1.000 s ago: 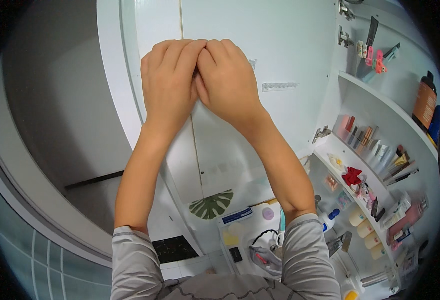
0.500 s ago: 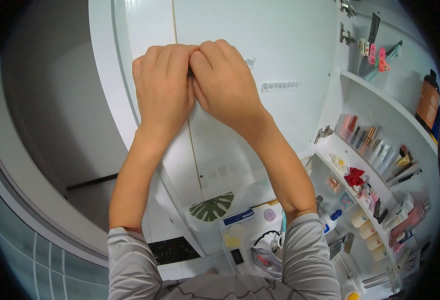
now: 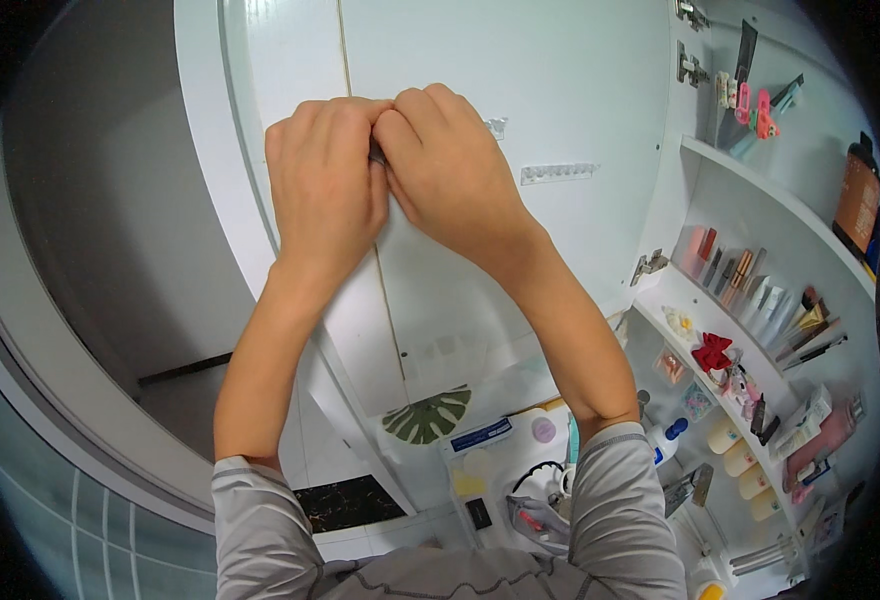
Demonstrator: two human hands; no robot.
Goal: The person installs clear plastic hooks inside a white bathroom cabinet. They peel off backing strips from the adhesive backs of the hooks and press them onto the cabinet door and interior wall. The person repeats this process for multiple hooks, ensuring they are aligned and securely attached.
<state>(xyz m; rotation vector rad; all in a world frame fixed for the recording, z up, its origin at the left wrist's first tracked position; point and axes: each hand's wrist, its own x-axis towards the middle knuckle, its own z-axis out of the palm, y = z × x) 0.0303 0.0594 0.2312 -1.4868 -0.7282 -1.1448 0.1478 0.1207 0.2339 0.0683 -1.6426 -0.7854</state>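
My left hand [image 3: 325, 190] and my right hand [image 3: 448, 170] are raised side by side, backs up, in front of an open white cabinet door [image 3: 580, 90]. Both are closed, with curled fingers meeting at the knuckles. A sliver of a small dark thing [image 3: 376, 152] shows in the gap between them; its kind is hidden by the fingers. Just right of my right hand, a small clear piece [image 3: 498, 127] and a clear ridged strip [image 3: 560, 173] are fixed to the door.
Cabinet shelves [image 3: 760, 180] on the right hold clips, makeup tubes, brushes and a red bow [image 3: 712, 352]. Below lie a green leaf-shaped mat [image 3: 427, 416], a grey pouch [image 3: 540, 522] and a white bottle with a blue cap [image 3: 666, 440]. A white frame [image 3: 205, 120] runs along the left.
My left hand has shifted slightly down, and a bit more of the dark thing shows between the hands. My right hand stays nearly in place.
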